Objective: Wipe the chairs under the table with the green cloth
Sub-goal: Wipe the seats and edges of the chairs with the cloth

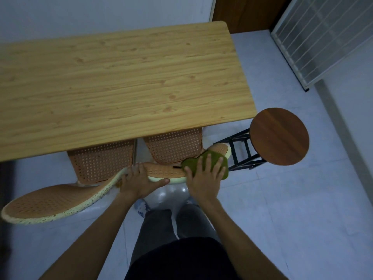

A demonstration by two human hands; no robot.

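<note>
Two orange perforated chairs are tucked under the wooden table (121, 77): the left chair (101, 160) and the right chair (173, 146). The right chair's curved backrest (161, 170), rimmed in pale green, faces me. My left hand (139, 182) grips that backrest's left end, thumb along the rim. My right hand (203, 174) lies flat, fingers spread, pressing the green cloth (205, 162) onto the backrest's right part. The left chair's backrest (50, 203) curves out low at the left.
A round dark-wood stool (279, 136) on a black metal frame stands right of the table's corner, close to the cloth. A white wire rack (323, 37) leans at the upper right. White tiled floor (292, 209) spreads around; my legs stand below the hands.
</note>
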